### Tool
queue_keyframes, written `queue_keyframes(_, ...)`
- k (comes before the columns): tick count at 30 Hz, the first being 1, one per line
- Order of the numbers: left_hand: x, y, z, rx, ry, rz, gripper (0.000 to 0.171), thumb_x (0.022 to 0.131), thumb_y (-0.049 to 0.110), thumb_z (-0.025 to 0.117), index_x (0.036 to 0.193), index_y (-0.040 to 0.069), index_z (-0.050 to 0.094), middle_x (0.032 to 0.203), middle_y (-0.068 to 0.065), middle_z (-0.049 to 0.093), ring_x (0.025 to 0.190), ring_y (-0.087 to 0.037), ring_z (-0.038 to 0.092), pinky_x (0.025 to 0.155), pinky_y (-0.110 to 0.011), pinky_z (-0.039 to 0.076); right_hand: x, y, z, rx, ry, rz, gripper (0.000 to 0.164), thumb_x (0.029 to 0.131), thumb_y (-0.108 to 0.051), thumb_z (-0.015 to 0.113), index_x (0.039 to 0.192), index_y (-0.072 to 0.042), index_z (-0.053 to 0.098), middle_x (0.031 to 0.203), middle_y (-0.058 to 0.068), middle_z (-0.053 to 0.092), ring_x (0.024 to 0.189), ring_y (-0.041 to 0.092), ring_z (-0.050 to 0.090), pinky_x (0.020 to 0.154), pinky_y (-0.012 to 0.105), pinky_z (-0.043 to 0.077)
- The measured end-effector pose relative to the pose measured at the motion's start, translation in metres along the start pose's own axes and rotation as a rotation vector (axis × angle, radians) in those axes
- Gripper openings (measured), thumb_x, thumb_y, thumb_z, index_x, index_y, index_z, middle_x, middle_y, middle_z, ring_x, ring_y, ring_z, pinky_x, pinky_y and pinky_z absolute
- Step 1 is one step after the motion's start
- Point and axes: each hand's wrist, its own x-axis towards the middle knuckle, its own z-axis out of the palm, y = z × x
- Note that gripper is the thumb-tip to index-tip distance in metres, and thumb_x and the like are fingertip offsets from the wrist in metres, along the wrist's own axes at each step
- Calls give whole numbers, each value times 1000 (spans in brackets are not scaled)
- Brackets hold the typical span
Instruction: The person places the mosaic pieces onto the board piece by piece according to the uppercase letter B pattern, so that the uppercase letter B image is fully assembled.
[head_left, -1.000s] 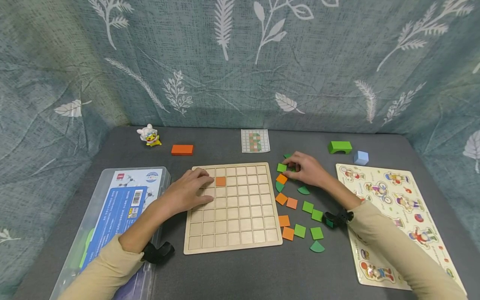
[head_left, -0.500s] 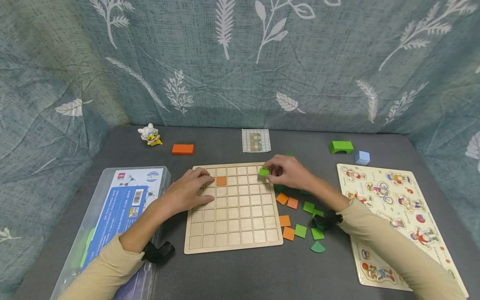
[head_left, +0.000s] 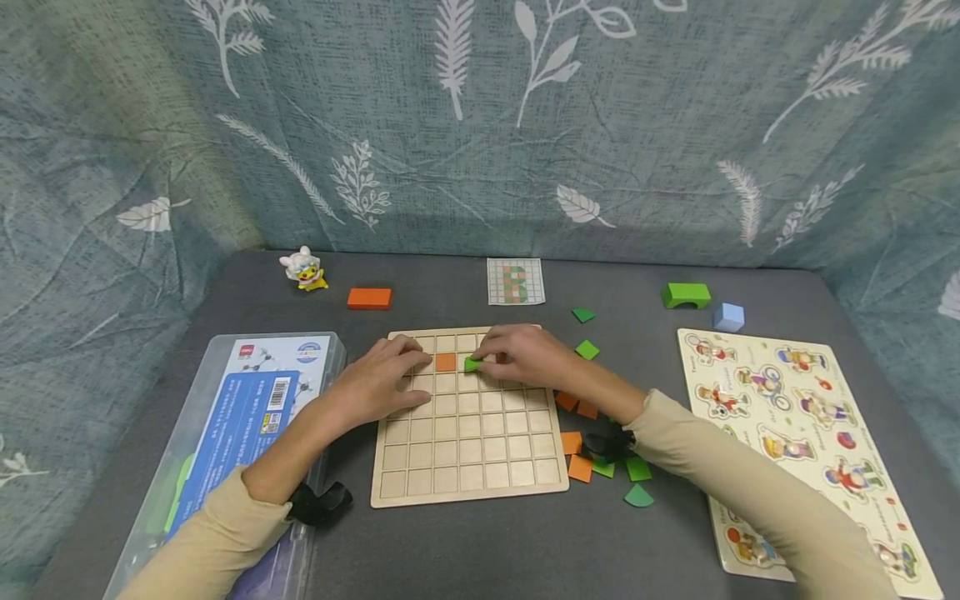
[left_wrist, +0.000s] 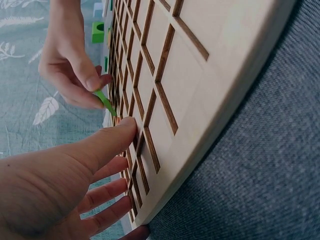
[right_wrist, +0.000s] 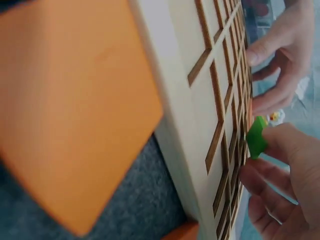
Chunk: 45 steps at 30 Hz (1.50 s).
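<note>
A wooden grid board [head_left: 468, 454] lies flat on the dark table, with one orange square tile [head_left: 446, 362] set in a cell of its second row. My right hand [head_left: 525, 354] pinches a green square tile [head_left: 472, 364] between thumb and fingertips, over the cell just right of the orange one. The tile is tilted in the left wrist view, one edge down toward the board. On the board's left side rests my left hand [head_left: 382, 379], its fingers spread and holding nothing. In the left wrist view its thumb [left_wrist: 117, 135] touches the board.
Loose orange tiles [head_left: 580, 468] and green tiles [head_left: 587, 350] lie right of the board, partly under my right arm. A small pattern card [head_left: 516, 282] sits behind it. A plastic case [head_left: 217, 417] stands left, a picture puzzle board [head_left: 795, 417] right.
My right hand picked up the green tile from the pile right of the board and carried it left over the grid, beside the orange tile. My left hand stayed in place.
</note>
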Motion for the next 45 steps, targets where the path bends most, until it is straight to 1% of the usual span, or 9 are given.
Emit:
queue_keyframes(5,0,1,0,-8,-9,-1,48,86,29,73,128,7,62,127,-11,53,109,-28,48,89,-47,47,6,-6,4,-132,11,-26,19,94,-25,64,105,-14,75,103,0,70,78,9,66,66,20,51)
queue_keyframes(9,0,1,0,-14,-11,-3,49,87,29,73,128,7,61,127,-11,53,109,-27,48,89,-47,47,10,-8,6,-152,-3,-11,19,94,-24,64,106,-14,74,102,0,69,76,8,65,65,19,50)
queue_keyframes(14,-1,1,0,-11,0,8,50,86,29,74,129,6,61,126,-11,54,107,-27,48,88,-46,47,12,-8,5,-118,-37,31,19,95,-23,62,107,-13,74,103,1,68,81,10,66,66,21,51)
queue_keyframes(18,0,1,-1,-10,7,12,50,86,29,74,128,6,61,125,-11,54,107,-27,49,89,-45,47,13,-6,4,-67,-43,64,18,95,-23,62,107,-15,74,103,0,68,82,10,66,67,22,51)
queue_keyframes(26,0,1,-1,-13,9,13,49,86,28,74,128,6,62,125,-11,54,107,-27,49,89,-46,46,15,-7,3,6,-51,67,16,94,-19,63,107,-12,71,101,3,70,84,13,66,69,22,51)
queue_keyframes(31,-1,1,-2,-17,6,12,50,86,28,74,128,6,62,125,-11,54,107,-27,49,89,-46,47,15,-8,3,4,-67,69,14,93,-18,65,103,-11,72,101,3,70,84,13,66,71,22,51)
queue_keyframes(38,-1,2,-1,-17,4,4,49,86,28,74,128,6,62,126,-11,54,108,-27,49,90,-47,47,12,-11,10,-63,-37,49,8,91,-18,68,93,-14,74,94,1,63,76,9,60,66,17,48)
queue_keyframes(41,0,2,-1,-20,0,5,49,86,29,74,128,7,62,126,-11,54,108,-27,48,90,-47,47,12,-10,10,-42,-45,66,8,91,-17,68,93,-13,74,98,2,63,78,9,61,67,17,48)
queue_keyframes(45,2,2,0,-16,-4,-1,49,86,29,74,128,7,62,126,-11,54,108,-28,48,89,-47,47,11,-6,6,32,-68,63,12,91,-16,68,99,-10,74,108,7,62,81,11,63,70,17,49)
